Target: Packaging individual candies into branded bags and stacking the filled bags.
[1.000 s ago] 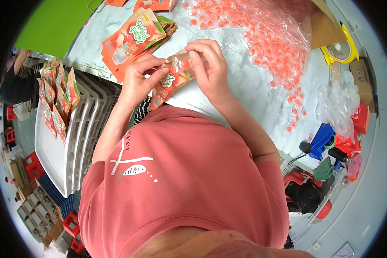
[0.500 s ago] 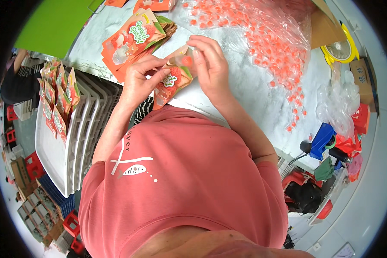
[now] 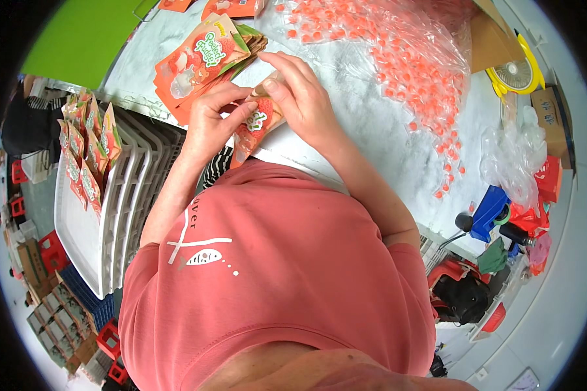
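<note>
Head: left hand (image 3: 210, 116) pinches pouch (image 3: 253, 130); right grip (image 3: 306, 107) unclear.

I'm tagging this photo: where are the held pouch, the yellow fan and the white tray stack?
Held pouch (image 3: 255, 126), head view: printed front.
Yellow fan (image 3: 513, 74), head view: grille.
White tray stack (image 3: 79, 242), head view: top tray's bare floor.

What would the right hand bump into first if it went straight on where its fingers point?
The right hand would probably meet the stack of orange pouches first, beyond its fingers; depth is unclear, so it might pass above.
</note>
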Available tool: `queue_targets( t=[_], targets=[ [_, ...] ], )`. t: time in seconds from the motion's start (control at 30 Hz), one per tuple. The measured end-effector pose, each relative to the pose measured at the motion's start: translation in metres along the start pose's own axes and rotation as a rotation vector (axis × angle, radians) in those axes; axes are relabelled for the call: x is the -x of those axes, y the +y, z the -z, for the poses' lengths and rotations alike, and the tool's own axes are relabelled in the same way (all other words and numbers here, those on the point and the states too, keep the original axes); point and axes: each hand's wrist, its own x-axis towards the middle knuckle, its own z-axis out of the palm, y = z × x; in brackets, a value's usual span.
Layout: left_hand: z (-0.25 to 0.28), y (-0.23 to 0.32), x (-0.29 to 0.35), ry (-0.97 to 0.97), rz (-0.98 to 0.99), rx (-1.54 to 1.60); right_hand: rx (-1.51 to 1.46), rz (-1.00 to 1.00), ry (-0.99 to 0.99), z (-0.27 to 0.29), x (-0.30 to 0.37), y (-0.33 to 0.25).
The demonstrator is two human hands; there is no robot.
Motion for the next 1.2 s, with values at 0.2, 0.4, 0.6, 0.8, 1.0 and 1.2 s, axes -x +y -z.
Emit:
queue_targets(
  t=[0.2, 0.4, 0.6, 0.8, 1.0, 1.2],
  targets=[
    [0.005, -0.001, 0.005, -0.025, -0.028, 0.030, -0.154, -0.036, -0.115, 0.003, -0.009, -0.001],
    [0.040, -0.007, 0.013, 0.170, 0.064, 0.294, -0.474, -0.223, 0.198, 0.007, -0.003, 0.039],
    [0.071, -0.007, 0.027, 0.227, 0.014, 0.202, 0.406, 0.032, -0.144, -0.039, 0.048, 0.070],
    [0.073, -0.011, 0.034, 0.292, 0.024, 0.193, 0.437, 0.210, -0.519, -0.070, 0.057, 0.065],
    [0.061, -0.008, 0.034, 0.272, 0.052, 0.263, 0.397, 0.143, -0.199, -0.071, 0.066, 0.110],
    [0.039, -0.011, 0.028, 0.182, 0.021, 0.057, -0.721, -0.660, 0.171, -0.003, 0.000, 0.029]
  ],
)
